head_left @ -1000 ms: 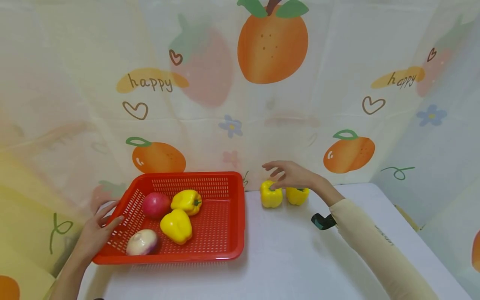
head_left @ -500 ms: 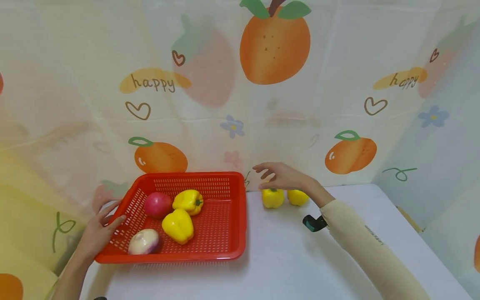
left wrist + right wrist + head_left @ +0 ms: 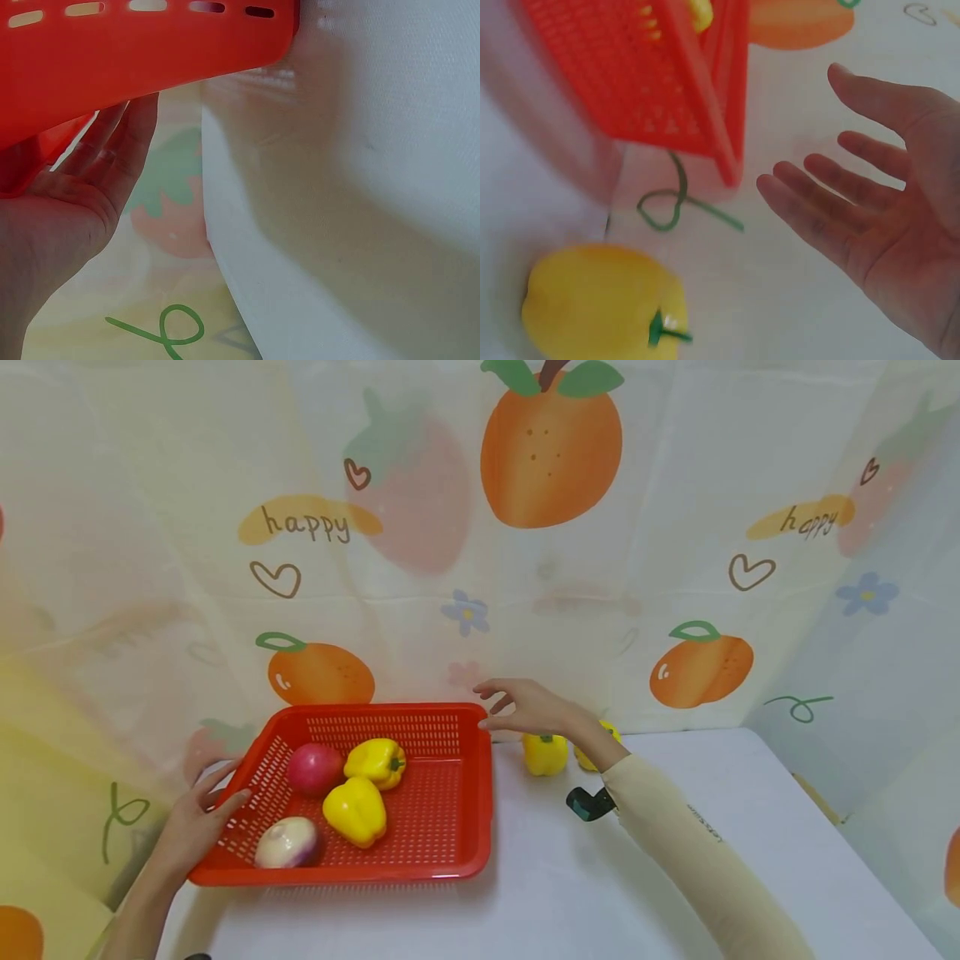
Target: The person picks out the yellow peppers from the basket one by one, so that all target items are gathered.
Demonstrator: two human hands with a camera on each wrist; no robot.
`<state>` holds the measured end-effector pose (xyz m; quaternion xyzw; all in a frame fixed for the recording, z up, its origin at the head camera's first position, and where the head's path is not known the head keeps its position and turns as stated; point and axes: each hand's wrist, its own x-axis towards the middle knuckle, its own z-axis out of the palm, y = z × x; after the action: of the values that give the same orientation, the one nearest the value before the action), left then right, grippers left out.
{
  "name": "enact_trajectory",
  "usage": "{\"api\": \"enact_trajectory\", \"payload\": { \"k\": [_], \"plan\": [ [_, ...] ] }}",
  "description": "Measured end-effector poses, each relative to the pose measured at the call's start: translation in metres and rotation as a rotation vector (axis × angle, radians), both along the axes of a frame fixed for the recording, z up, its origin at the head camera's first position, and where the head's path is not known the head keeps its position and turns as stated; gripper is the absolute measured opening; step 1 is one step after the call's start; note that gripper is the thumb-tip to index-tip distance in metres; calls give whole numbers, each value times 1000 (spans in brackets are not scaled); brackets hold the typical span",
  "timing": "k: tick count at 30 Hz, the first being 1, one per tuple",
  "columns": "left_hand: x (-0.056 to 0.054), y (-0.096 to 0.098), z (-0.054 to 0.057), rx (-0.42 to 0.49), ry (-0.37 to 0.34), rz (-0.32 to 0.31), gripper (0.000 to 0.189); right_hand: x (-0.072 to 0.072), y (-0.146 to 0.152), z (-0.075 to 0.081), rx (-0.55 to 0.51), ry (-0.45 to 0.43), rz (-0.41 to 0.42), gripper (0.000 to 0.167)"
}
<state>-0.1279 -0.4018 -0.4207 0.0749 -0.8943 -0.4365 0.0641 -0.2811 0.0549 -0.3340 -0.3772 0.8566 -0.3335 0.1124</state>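
1. I see the right hand (image 3: pixel 521 704) moved left, from over two peppers (image 3: pixel 545 756) to near the far right corner of the basket (image 3: pixel 476 814); loose, holding nothing.
2. The left hand (image 3: pixel 191 828) grips its left rim.
3. Those peppers rest on the table (image 3: pixel 540 885); two more peppers (image 3: pixel 355 812), an onion (image 3: pixel 285 843) and a red fruit (image 3: pixel 313 769) lie inside.

the word "happy" (image 3: pixel 306 524) stands twice on the printed cloth (image 3: pixel 675 485) behind the tabletop (image 3: pixel 525 910) — each time over a yellow-orange patch (image 3: pixel 309 504) — and small dark lettering (image 3: pixel 705 823) runs along the beige right sleeve (image 3: pixel 690 877), too small to read with certainty.
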Motion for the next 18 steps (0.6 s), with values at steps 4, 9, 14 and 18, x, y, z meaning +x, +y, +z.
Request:
{"api": "enact_trajectory", "payload": {
  "k": [4,9,14,18],
  "plan": [
    [0,0,1,-4,-11,4,62,1,-16,1,-11,-7,1,57],
    [-1,0,0,-4,-4,5,61,3,-33,0,-5,-23,-2,56],
    [-2,-1,-2,2,2,-4,62,2,-47,-4,13,5,25,56],
    [-2,-3,-3,8,-3,-6,63,3,-59,-8,36,0,22,57]
  ]
}}
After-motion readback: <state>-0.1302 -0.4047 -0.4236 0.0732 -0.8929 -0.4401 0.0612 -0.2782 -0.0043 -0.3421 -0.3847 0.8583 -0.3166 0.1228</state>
